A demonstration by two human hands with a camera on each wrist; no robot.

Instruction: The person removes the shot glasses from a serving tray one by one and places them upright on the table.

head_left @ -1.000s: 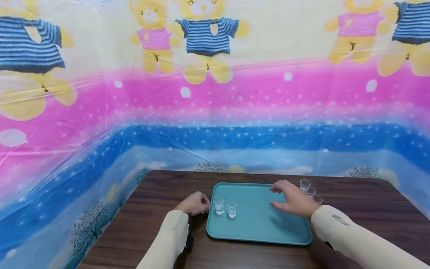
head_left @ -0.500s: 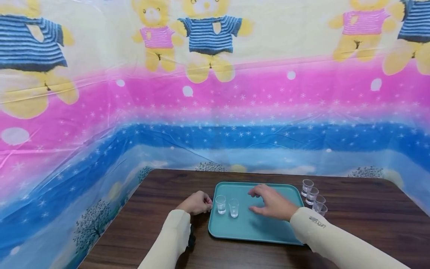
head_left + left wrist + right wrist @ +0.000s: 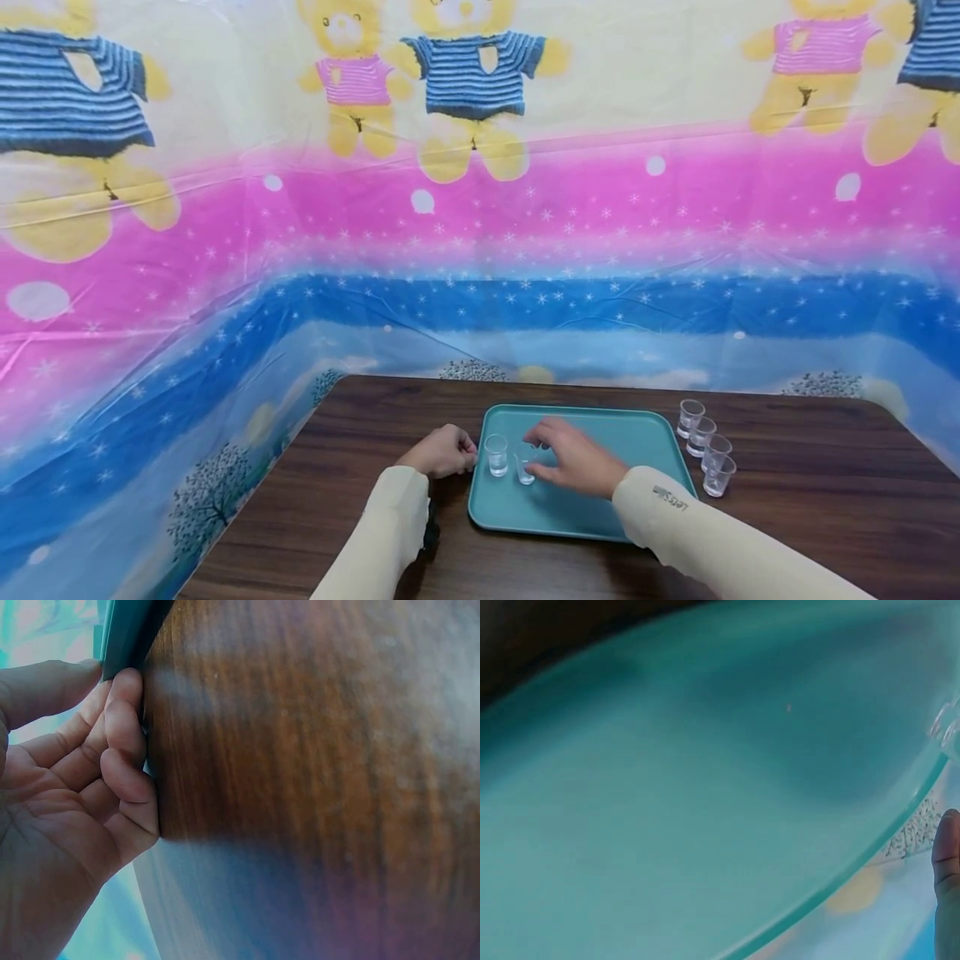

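A teal tray [image 3: 585,521] lies on the table. My left hand [image 3: 442,452] pinches its left rim, the thumb [image 3: 56,691] against the edge and the other fingers curled below. Two small clear shot glasses stand upright near the tray's left end: the left glass [image 3: 496,457] and the right glass [image 3: 524,477]. My right hand [image 3: 581,460] hovers over the tray beside the right glass, thumb and fingers apart around it. In the right wrist view that glass [image 3: 951,729] shows at the edge, with one fingertip [image 3: 947,851] apart from it.
Several more clear shot glasses [image 3: 701,437] stand in a slanted row on the dark wooden table [image 3: 795,500], right of the tray. A printed cloth [image 3: 480,308] with teddy bears hangs around the table's back and sides.
My right hand has moved left across the tray, from near the row of glasses to the right-hand glass on it. My left hand stays at the tray's rim.
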